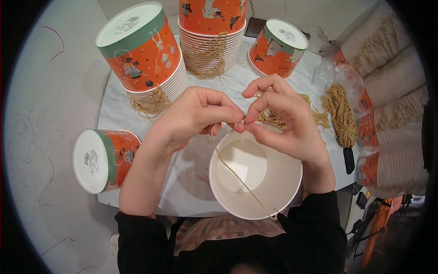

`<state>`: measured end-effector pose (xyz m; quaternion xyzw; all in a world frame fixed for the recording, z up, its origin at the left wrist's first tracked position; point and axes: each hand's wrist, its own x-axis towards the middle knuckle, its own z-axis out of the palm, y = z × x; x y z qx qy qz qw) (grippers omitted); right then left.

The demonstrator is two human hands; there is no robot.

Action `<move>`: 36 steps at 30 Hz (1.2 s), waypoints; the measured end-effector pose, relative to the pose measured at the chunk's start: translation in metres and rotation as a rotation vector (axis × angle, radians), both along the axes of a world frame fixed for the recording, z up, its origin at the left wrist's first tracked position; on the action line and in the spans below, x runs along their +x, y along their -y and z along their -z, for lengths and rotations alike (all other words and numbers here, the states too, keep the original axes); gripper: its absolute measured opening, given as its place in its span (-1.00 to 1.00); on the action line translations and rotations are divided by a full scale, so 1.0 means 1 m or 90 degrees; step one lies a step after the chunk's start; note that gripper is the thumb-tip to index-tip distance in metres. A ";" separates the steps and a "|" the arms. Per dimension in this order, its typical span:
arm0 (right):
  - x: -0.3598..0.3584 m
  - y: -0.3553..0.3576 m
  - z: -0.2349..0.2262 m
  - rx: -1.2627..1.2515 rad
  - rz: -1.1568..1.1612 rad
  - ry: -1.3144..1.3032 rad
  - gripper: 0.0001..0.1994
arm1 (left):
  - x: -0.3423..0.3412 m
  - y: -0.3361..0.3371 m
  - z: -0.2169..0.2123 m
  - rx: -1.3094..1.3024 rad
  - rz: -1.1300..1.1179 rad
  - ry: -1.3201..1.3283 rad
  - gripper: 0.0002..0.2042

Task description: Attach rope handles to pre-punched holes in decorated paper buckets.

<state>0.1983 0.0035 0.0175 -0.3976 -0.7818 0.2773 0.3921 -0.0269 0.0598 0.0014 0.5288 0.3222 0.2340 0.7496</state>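
Note:
A tan cord (235,173) droops from my fingers across the mouth of a white-lined paper bucket (285,176) to its near rim, where a small knot or end shows. The bucket tilts toward me in front of my body. Above its far rim, my left hand (205,112) is closed, thumb and fingers pinching the cord. My right hand (285,116) meets it fingertip to fingertip, its thumb and a finger pinched at the cord and its index finger raised. The exact pinch point is partly hidden by the fingertips.
Orange printed bucket stacks (141,59) with cord loops stand at the back, beside a taller stack (212,45) and a shorter one (280,48). One bucket (98,160) lies at left. A cord bundle (340,114) and bagged bucket stacks (392,123) are at right; loose cords (321,118) lie behind my right hand.

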 end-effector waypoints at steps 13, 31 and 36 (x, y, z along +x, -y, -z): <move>-0.011 0.005 0.005 0.134 0.093 0.066 -0.83 | 0.011 0.006 0.012 0.008 -0.089 0.048 -0.86; -0.010 0.003 0.003 0.193 0.022 0.128 -0.82 | 0.015 0.011 0.017 0.153 -0.101 0.031 -0.96; -0.009 -0.001 0.002 0.298 0.026 0.198 -0.84 | 0.017 0.017 0.017 0.201 -0.153 0.032 -0.94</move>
